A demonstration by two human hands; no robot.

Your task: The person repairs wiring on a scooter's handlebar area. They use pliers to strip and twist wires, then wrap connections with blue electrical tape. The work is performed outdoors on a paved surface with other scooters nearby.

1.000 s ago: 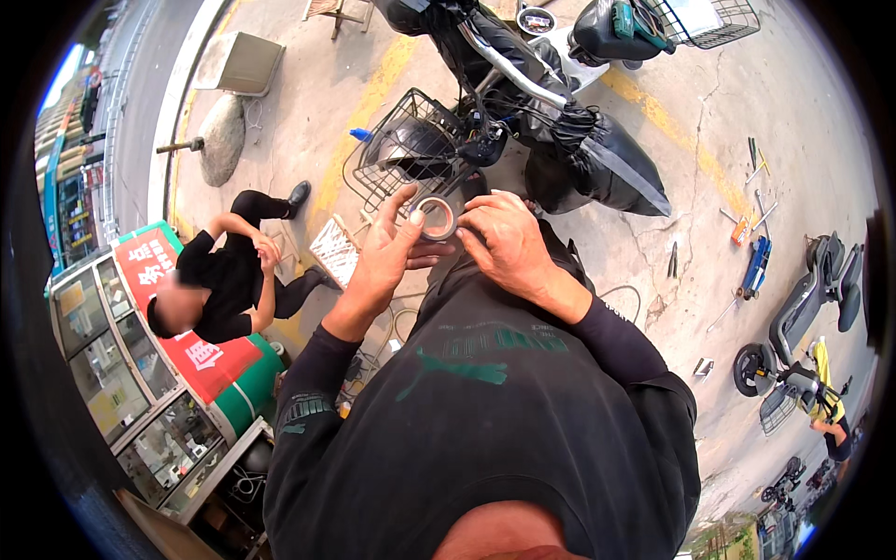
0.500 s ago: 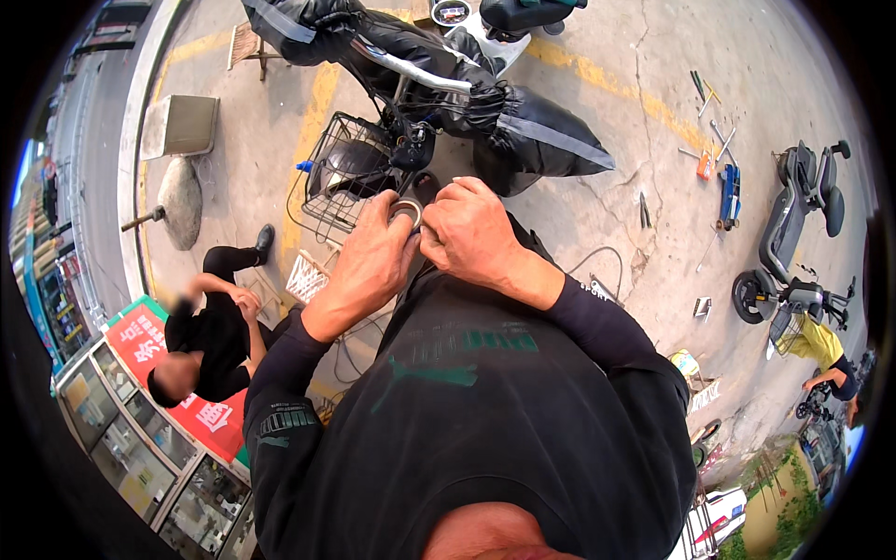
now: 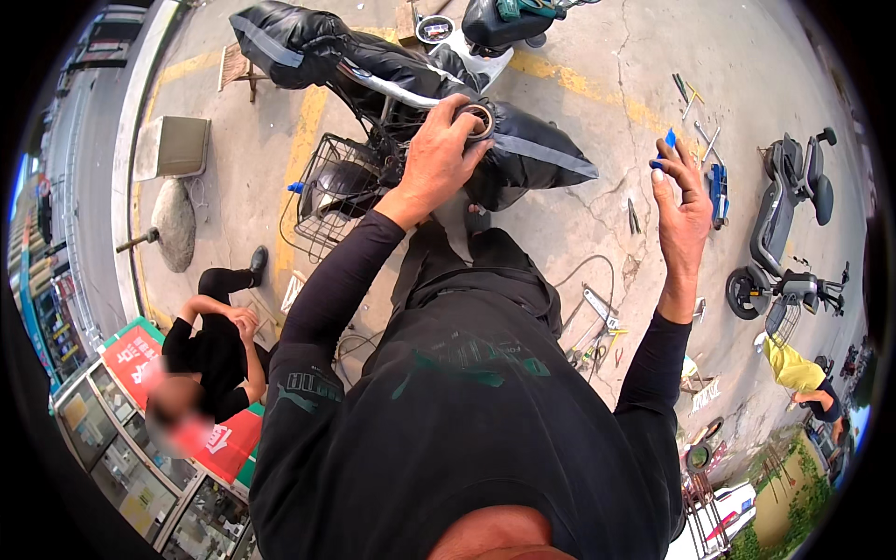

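My left hand [image 3: 435, 154] is closed on a dark roll of tape [image 3: 479, 122], raised against the black padded cover [image 3: 537, 154] draped over the scooter's handlebars [image 3: 392, 79]. Out to the right, my right hand [image 3: 684, 210] has curled fingers around a small blue object [image 3: 670, 139], too small to name. Below the handlebars, the wire front basket [image 3: 317, 224] has a dark rounded thing inside.
A seated person in black [image 3: 215, 345] is at left beside a glass cabinet [image 3: 98, 425]; another in yellow [image 3: 793, 364] is at far right near a parked scooter [image 3: 775, 233]. Scattered tools [image 3: 705, 140], hoses, a stone [image 3: 173, 224] and a box [image 3: 170, 147] lie on the pavement.
My hands, together on the tape roll earlier, have separated. My left hand moved up with the roll; my right hand swung out rightward and now has a small blue object in its fingers.
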